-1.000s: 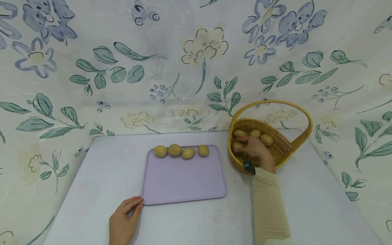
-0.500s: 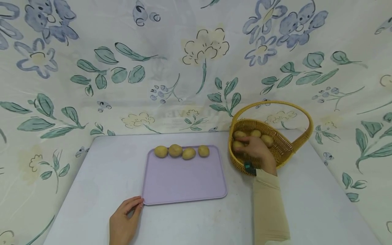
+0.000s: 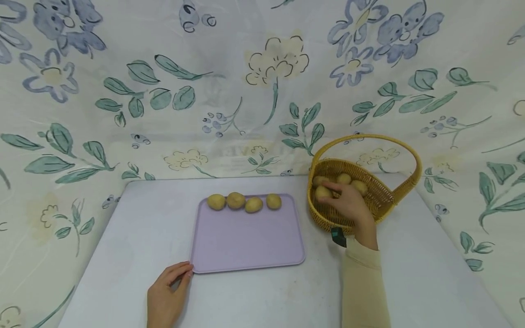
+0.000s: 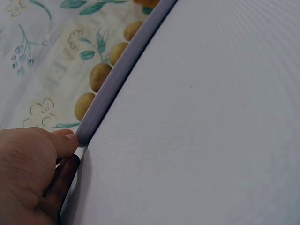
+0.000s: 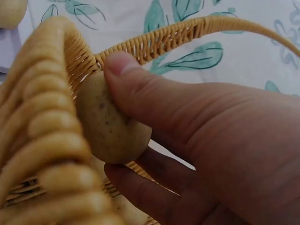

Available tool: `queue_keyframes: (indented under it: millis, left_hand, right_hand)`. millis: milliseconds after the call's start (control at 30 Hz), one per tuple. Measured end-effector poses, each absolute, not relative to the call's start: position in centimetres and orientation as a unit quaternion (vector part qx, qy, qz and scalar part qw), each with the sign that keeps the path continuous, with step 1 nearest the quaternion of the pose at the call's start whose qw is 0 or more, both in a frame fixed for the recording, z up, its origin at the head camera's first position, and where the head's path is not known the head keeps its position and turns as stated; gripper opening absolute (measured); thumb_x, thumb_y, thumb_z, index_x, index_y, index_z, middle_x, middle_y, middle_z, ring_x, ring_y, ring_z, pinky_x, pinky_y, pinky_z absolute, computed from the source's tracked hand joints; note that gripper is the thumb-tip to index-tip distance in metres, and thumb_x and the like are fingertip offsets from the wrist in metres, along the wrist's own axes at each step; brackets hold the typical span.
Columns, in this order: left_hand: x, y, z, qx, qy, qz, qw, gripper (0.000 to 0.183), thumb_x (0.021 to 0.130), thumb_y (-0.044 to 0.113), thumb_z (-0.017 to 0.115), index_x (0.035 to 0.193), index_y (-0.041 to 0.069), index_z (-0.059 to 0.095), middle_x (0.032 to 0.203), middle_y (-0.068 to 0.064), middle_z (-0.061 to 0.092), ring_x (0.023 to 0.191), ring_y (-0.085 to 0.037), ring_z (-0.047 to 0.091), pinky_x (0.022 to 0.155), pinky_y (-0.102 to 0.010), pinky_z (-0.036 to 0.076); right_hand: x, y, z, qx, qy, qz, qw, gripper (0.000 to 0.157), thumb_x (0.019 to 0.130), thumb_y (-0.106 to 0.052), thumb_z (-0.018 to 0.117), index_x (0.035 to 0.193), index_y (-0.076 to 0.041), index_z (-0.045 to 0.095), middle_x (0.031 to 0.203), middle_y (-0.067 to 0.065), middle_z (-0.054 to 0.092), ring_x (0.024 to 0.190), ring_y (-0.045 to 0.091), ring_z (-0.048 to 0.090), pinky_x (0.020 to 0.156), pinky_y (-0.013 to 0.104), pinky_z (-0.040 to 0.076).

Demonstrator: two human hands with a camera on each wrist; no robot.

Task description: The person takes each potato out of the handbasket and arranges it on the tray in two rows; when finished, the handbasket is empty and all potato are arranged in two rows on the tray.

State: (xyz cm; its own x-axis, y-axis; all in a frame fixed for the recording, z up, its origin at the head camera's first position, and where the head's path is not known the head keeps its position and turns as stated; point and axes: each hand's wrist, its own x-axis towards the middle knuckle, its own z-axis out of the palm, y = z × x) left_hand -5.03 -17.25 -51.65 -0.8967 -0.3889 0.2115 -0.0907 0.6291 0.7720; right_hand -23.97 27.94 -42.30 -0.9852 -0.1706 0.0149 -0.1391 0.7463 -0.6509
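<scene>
My right hand (image 3: 348, 200) is inside a wicker basket (image 3: 383, 193) and grips a potato (image 5: 110, 124) between thumb and fingers. In the right wrist view this potato sits close by the basket's thick woven rim. Three other potatoes show in the basket, one of them (image 3: 359, 187) just behind my knuckles. My left hand (image 3: 167, 291) pinches the near left corner of a lilac tray (image 3: 246, 241) with thumb and fingertips. Several potatoes (image 3: 235, 200) lie in a row along the tray's far edge.
The basket, with its tall arched handle (image 3: 369, 135), stands at the back right of the white table (image 3: 254, 300). Behind the table hangs a floral cloth (image 3: 229, 150). A small dark device (image 3: 338, 237) is at my right wrist, beside the beige sleeve (image 3: 365, 287).
My right hand has drawn slightly toward me and right, bringing the gripped potato along a little. My left hand, the tray and its potatoes have stayed put.
</scene>
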Motion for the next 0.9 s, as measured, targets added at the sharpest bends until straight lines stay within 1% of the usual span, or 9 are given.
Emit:
queue_keyframes:
  millis: [300, 367, 433, 533, 567, 633, 767, 800, 900]
  left_hand:
    - [-5.1, -17.3, -51.8, 0.132, -0.884, -0.408, 0.186, 0.018, 0.084, -0.001, 0.08, 0.093, 0.014, 0.082, 0.107, 0.002, 0.078, 0.094, 0.035, 0.044, 0.085, 0.008, 0.038]
    - [-5.1, -17.3, -51.9, 0.13, -0.884, -0.409, 0.188, 0.018, 0.084, -0.002, 0.08, 0.093, 0.013, 0.082, 0.107, 0.002, 0.078, 0.094, 0.035, 0.044, 0.085, 0.008, 0.039]
    - [-5.1, -17.3, -51.9, 0.128, -0.882, -0.412, 0.188, 0.018, 0.084, -0.002, 0.08, 0.093, 0.013, 0.082, 0.107, 0.001, 0.078, 0.094, 0.035, 0.044, 0.085, 0.008, 0.039]
    - [-5.1, -17.3, -51.9, 0.13, -0.882, -0.415, 0.183, 0.017, 0.084, -0.002, 0.08, 0.094, 0.012, 0.082, 0.107, 0.001, 0.078, 0.093, 0.034, 0.045, 0.084, 0.007, 0.04]
    - [-5.1, -17.3, -51.9, 0.132, -0.881, -0.416, 0.18, 0.017, 0.084, -0.002, 0.079, 0.094, 0.012, 0.082, 0.108, 0.001, 0.078, 0.093, 0.034, 0.045, 0.084, 0.007, 0.04]
    - [-5.0, -17.3, -51.9, 0.135, -0.883, -0.413, 0.175, 0.017, 0.085, -0.001, 0.079, 0.094, 0.013, 0.082, 0.108, 0.001, 0.078, 0.093, 0.034, 0.044, 0.083, 0.007, 0.04]
    - [-5.0, -17.3, -52.0, 0.138, -0.885, -0.41, 0.171, 0.017, 0.085, 0.0, 0.079, 0.095, 0.014, 0.082, 0.109, 0.002, 0.078, 0.094, 0.034, 0.044, 0.083, 0.007, 0.04]
    - [-5.0, -17.4, -52.0, 0.137, -0.886, -0.409, 0.172, 0.017, 0.085, 0.0, 0.079, 0.095, 0.014, 0.082, 0.109, 0.002, 0.078, 0.094, 0.034, 0.043, 0.083, 0.007, 0.04]
    - [-5.1, -17.4, -51.9, 0.138, -0.887, -0.406, 0.175, 0.018, 0.085, 0.0, 0.08, 0.094, 0.015, 0.082, 0.108, 0.003, 0.078, 0.094, 0.035, 0.043, 0.084, 0.007, 0.039]
  right_hand:
    - [-22.0, 27.8, -40.7, -0.053, 0.93, -0.362, 0.009, 0.065, 0.089, -0.047, 0.077, 0.146, -0.02, 0.057, 0.147, 0.02, 0.057, 0.131, 0.037, 0.053, 0.114, 0.058, 0.042]
    - [-21.6, 27.6, -40.3, -0.054, 0.93, -0.364, 0.001, 0.065, 0.089, -0.045, 0.078, 0.146, -0.021, 0.058, 0.14, 0.021, 0.062, 0.118, 0.032, 0.057, 0.109, 0.054, 0.045]
    - [-21.3, 27.4, -40.0, -0.055, 0.929, -0.366, -0.005, 0.064, 0.089, -0.042, 0.079, 0.145, -0.02, 0.058, 0.124, 0.021, 0.07, 0.092, 0.025, 0.056, 0.096, 0.045, 0.049]
    - [-21.0, 27.1, -39.7, -0.059, 0.928, -0.367, -0.013, 0.062, 0.089, -0.038, 0.08, 0.144, -0.02, 0.059, 0.091, 0.015, 0.072, 0.065, 0.015, 0.038, 0.078, 0.033, 0.044]
    - [-21.0, 27.1, -39.7, -0.062, 0.928, -0.368, -0.016, 0.061, 0.088, -0.037, 0.081, 0.144, -0.02, 0.06, 0.091, 0.013, 0.072, 0.063, 0.013, 0.035, 0.075, 0.031, 0.042]
    - [-20.9, 27.0, -39.6, -0.067, 0.926, -0.371, -0.019, 0.061, 0.088, -0.037, 0.081, 0.143, -0.02, 0.061, 0.096, 0.011, 0.072, 0.059, 0.01, 0.032, 0.072, 0.028, 0.042]
    - [-20.8, 26.7, -39.5, -0.075, 0.921, -0.381, -0.021, 0.06, 0.088, -0.037, 0.081, 0.142, -0.023, 0.061, 0.134, 0.007, 0.068, 0.058, 0.009, 0.032, 0.07, 0.027, 0.042]
    - [-20.7, 26.6, -39.4, -0.076, 0.92, -0.385, -0.02, 0.06, 0.088, -0.037, 0.081, 0.142, -0.023, 0.061, 0.136, 0.006, 0.067, 0.057, 0.01, 0.032, 0.069, 0.027, 0.042]
    - [-20.6, 26.2, -39.3, -0.083, 0.917, -0.388, -0.026, 0.06, 0.087, -0.037, 0.082, 0.142, -0.023, 0.062, 0.144, 0.002, 0.062, 0.071, 0.011, 0.049, 0.077, 0.024, 0.046]
